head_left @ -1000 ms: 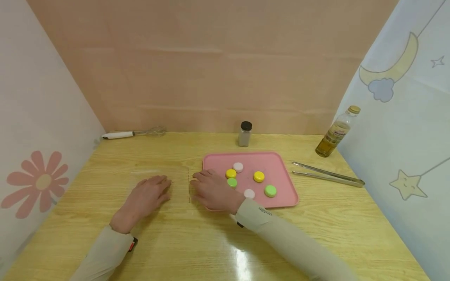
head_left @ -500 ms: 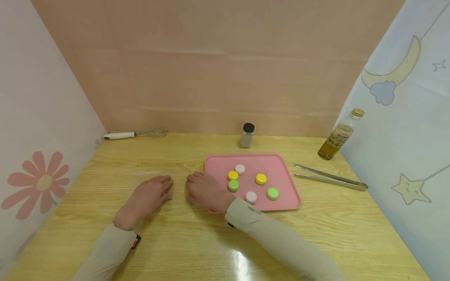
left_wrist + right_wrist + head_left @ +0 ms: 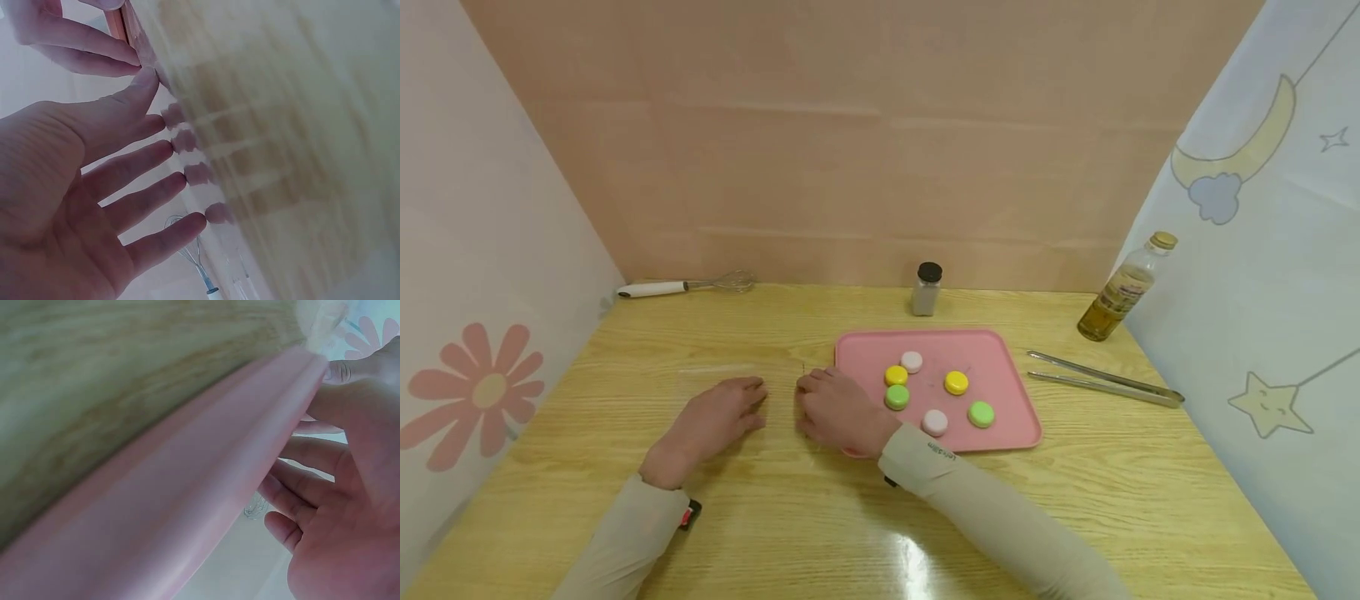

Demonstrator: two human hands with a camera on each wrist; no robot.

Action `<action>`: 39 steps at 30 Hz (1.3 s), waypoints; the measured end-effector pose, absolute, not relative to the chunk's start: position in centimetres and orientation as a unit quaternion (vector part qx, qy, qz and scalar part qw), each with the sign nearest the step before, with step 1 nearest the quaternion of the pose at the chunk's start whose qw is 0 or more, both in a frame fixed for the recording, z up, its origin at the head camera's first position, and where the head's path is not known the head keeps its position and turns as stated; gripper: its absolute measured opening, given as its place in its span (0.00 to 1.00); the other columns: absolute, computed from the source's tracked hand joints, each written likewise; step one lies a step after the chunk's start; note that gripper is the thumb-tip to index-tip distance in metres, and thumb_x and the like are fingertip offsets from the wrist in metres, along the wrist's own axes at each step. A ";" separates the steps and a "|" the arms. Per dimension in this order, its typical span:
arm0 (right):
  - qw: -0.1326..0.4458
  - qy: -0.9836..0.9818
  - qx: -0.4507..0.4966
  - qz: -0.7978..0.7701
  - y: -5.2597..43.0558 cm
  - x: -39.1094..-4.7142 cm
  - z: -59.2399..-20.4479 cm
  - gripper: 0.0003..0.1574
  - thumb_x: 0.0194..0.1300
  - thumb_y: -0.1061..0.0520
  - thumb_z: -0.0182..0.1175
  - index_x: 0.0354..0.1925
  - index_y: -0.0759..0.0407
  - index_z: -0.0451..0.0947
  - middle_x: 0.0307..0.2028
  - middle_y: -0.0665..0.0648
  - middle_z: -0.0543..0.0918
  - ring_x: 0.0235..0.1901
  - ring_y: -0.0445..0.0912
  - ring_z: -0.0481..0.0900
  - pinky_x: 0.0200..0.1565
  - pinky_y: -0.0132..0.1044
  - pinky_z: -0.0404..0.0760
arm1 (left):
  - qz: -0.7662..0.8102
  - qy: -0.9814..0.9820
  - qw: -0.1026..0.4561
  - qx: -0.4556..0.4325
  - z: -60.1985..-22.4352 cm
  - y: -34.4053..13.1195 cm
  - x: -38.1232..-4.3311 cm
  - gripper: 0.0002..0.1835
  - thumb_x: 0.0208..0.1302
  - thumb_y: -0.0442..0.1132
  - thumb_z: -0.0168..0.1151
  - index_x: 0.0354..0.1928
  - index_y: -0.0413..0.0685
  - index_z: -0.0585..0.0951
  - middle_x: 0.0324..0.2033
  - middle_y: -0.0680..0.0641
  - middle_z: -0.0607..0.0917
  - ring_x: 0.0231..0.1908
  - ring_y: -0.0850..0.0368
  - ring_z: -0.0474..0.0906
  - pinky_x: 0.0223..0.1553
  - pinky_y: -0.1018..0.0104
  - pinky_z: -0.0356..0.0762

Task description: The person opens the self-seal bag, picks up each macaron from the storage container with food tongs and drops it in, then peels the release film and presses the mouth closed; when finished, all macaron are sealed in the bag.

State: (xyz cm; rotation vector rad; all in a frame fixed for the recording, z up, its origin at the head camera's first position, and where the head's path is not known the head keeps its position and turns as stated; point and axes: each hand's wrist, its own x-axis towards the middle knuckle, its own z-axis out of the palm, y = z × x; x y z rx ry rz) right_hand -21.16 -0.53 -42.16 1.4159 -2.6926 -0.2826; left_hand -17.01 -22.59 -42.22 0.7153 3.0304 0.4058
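Faint outlines of a clear, flat sheet [image 3: 715,369] show on the table under and around the left hand. The left hand [image 3: 715,423] lies palm down over it; in the left wrist view its spread fingertips [image 3: 194,222] touch a glossy surface that mirrors them. The right hand [image 3: 842,410] rests at the sheet's right edge, beside the pink tray [image 3: 1015,417], fingertips down and fingers loosely bent. On the tray lie yellow macarons [image 3: 957,382], green macarons [image 3: 981,414] and pale pink macarons [image 3: 935,422]. The right wrist view shows the tray's rim running past the right hand's thumb.
A whisk [image 3: 688,286] lies along the back wall at left. A small jar with a black lid [image 3: 927,292] stands behind the tray. Metal tongs [image 3: 1105,379] lie right of the tray, and an oil bottle [image 3: 1116,292] stands near the right wall.
The right hand has shifted slightly left, uncovering more of the tray and the front pale pink macaron. The left hand stays nearly in place. The view has moved slightly.
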 end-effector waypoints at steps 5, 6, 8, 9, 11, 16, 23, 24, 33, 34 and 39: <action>0.048 -0.880 0.464 -0.092 -0.5 -21.2 -42.1 0.21 0.75 0.40 0.55 0.51 0.50 0.85 0.58 0.50 0.80 0.56 0.44 0.75 0.56 0.36 0.71 | 0.138 0.964 -0.008 0.226 -42.2 -22.6 -17.0 0.19 0.66 0.38 0.69 0.55 0.34 0.84 0.59 0.34 0.80 0.58 0.34 0.76 0.56 0.41 0.74; 0.049 -0.879 0.465 -0.092 -0.5 -21.2 -42.2 0.21 0.75 0.40 0.56 0.51 0.49 0.85 0.58 0.49 0.80 0.56 0.44 0.75 0.56 0.35 0.71 | 0.141 0.964 -0.008 0.224 -42.1 -22.6 -17.0 0.18 0.66 0.38 0.68 0.54 0.34 0.84 0.59 0.34 0.80 0.58 0.34 0.77 0.55 0.41 0.74; 0.052 -0.879 0.465 -0.092 -0.5 -21.2 -42.2 0.21 0.75 0.39 0.56 0.50 0.49 0.86 0.57 0.49 0.81 0.55 0.44 0.75 0.54 0.35 0.71 | 0.150 0.965 -0.006 0.217 -42.1 -22.5 -17.0 0.17 0.66 0.37 0.69 0.53 0.34 0.84 0.59 0.34 0.80 0.57 0.35 0.77 0.54 0.42 0.75; 0.053 -0.879 0.465 -0.093 -0.4 -21.2 -42.2 0.21 0.75 0.38 0.56 0.50 0.49 0.86 0.57 0.49 0.81 0.55 0.44 0.76 0.54 0.35 0.71 | 0.155 0.965 -0.004 0.213 -42.1 -22.5 -17.0 0.17 0.66 0.37 0.69 0.53 0.34 0.85 0.59 0.34 0.80 0.57 0.35 0.77 0.54 0.42 0.76; 0.054 -0.879 0.465 -0.093 -0.4 -21.2 -42.2 0.21 0.75 0.38 0.57 0.50 0.48 0.86 0.57 0.49 0.81 0.54 0.44 0.76 0.54 0.35 0.71 | 0.165 0.965 0.003 0.203 -42.0 -22.5 -17.0 0.17 0.67 0.37 0.68 0.53 0.33 0.85 0.59 0.34 0.80 0.58 0.35 0.77 0.54 0.41 0.75; 0.058 -0.878 0.467 -0.094 -0.4 -21.2 -42.3 0.21 0.75 0.38 0.56 0.50 0.49 0.86 0.57 0.49 0.81 0.55 0.44 0.76 0.54 0.35 0.71 | 0.188 0.963 -0.003 0.191 -42.1 -22.7 -16.9 0.13 0.66 0.36 0.69 0.49 0.36 0.87 0.58 0.35 0.81 0.58 0.35 0.77 0.55 0.41 0.75; 0.067 -0.876 0.468 -0.094 -0.4 -21.2 -42.3 0.19 0.75 0.39 0.56 0.49 0.48 0.86 0.55 0.48 0.81 0.54 0.44 0.76 0.53 0.35 0.71 | 0.213 0.951 -0.062 0.217 -42.3 -23.1 -16.9 0.04 0.63 0.31 0.70 0.38 0.43 0.88 0.51 0.36 0.85 0.52 0.37 0.81 0.50 0.43 0.78; 0.067 -0.876 0.469 -0.095 -0.3 -21.2 -42.3 0.19 0.75 0.39 0.56 0.49 0.48 0.86 0.55 0.48 0.81 0.54 0.44 0.76 0.53 0.35 0.71 | 0.215 0.949 -0.068 0.219 -42.3 -23.2 -16.9 0.04 0.62 0.30 0.71 0.39 0.42 0.88 0.51 0.36 0.85 0.51 0.37 0.82 0.50 0.43 0.78; 0.068 -0.875 0.472 -0.085 -0.3 -21.2 -42.4 0.19 0.75 0.38 0.56 0.47 0.46 0.86 0.55 0.48 0.81 0.54 0.44 0.76 0.53 0.35 0.71 | 0.284 0.938 -0.099 0.173 -42.1 -23.6 -16.5 0.07 0.61 0.31 0.72 0.41 0.38 0.89 0.43 0.40 0.88 0.44 0.42 0.85 0.45 0.46 0.81; 0.068 -0.874 0.473 -0.084 -0.3 -21.2 -42.4 0.18 0.75 0.38 0.56 0.47 0.46 0.86 0.55 0.48 0.81 0.54 0.44 0.76 0.53 0.35 0.71 | 0.295 0.936 -0.099 0.165 -42.2 -23.7 -16.4 0.07 0.61 0.31 0.72 0.41 0.39 0.89 0.43 0.41 0.88 0.44 0.42 0.85 0.44 0.45 0.81; 0.068 -0.875 0.473 -0.078 -0.3 -21.2 -42.4 0.17 0.74 0.39 0.57 0.44 0.45 0.86 0.55 0.48 0.81 0.54 0.43 0.76 0.53 0.34 0.71 | 0.344 0.925 -0.089 0.137 -42.3 -24.4 -16.5 0.08 0.59 0.32 0.74 0.41 0.40 0.89 0.43 0.41 0.89 0.44 0.41 0.85 0.44 0.44 0.81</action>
